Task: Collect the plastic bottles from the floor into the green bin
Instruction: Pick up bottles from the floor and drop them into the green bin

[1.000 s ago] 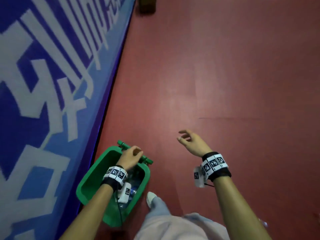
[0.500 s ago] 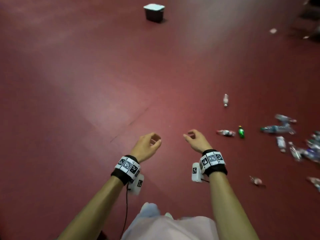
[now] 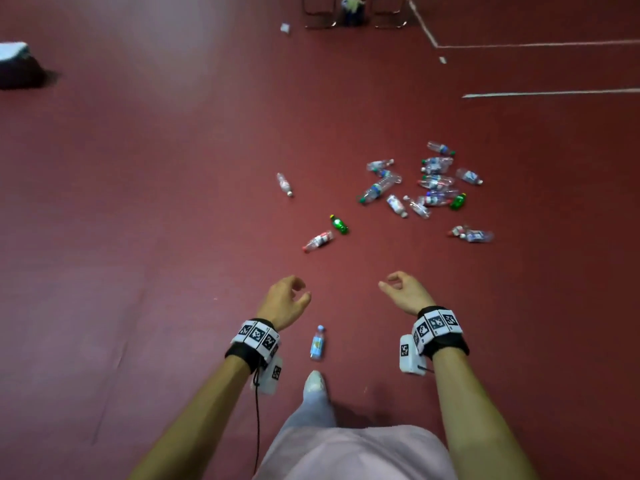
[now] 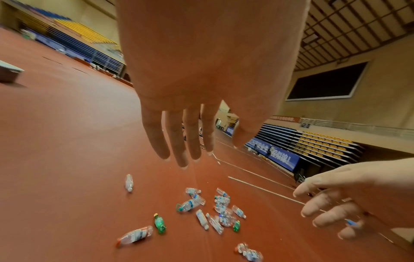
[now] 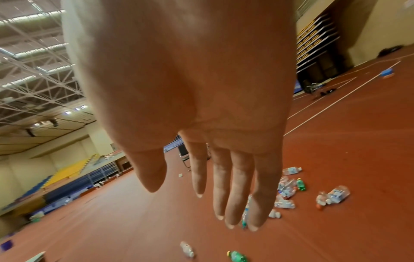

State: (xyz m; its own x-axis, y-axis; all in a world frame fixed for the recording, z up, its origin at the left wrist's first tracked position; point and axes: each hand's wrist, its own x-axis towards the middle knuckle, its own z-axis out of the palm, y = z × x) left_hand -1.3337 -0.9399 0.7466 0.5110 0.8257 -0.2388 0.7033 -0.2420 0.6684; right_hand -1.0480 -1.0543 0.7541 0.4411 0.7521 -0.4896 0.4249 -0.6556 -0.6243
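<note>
Both hands hang empty over the red floor in the head view. My left hand (image 3: 287, 299) has loosely curled fingers; in the left wrist view its fingers (image 4: 179, 141) hang straight. My right hand (image 3: 401, 289) is likewise relaxed and holds nothing. A blue-labelled bottle (image 3: 317, 342) lies on the floor between my wrists, just ahead of my foot (image 3: 314, 381). A clear bottle with a red cap (image 3: 318, 240) and a green bottle (image 3: 339, 224) lie further ahead. A heap of several clear bottles (image 3: 426, 183) lies beyond, to the right. The green bin is out of view.
A dark box with a white top (image 3: 17, 64) stands at the far left. White court lines (image 3: 554, 93) run across the far right. Chair legs (image 3: 346, 15) stand at the top edge. A lone bottle (image 3: 284, 184) lies left of the heap.
My view has swung away from the green bin and blue banner toward the scattered bottles. My left hand has let go of the bin handle and now hangs empty.
</note>
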